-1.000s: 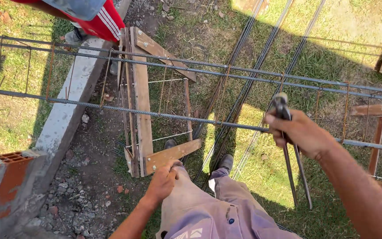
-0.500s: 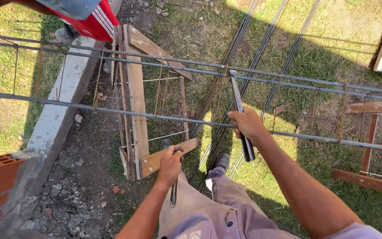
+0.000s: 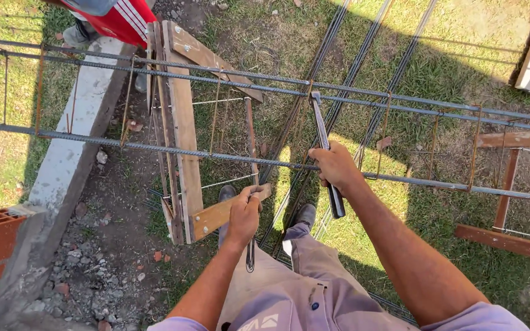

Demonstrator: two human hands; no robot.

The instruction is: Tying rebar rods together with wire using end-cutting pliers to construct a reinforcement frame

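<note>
Head view, rebar cage (image 3: 154, 147) crossing wooden trestle (image 3: 182, 129), perhaps touching

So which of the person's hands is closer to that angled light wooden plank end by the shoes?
Left. The left hand, gripping thin wire, sits right beside the wooden plank; the right hand, holding long metal pincers, is further off.

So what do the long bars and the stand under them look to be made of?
Long bars: apparently steel, dull grey with a ribbed surface, rusty in patches. Stand: bare wood, pale planks with visible grain and screw heads.
</note>
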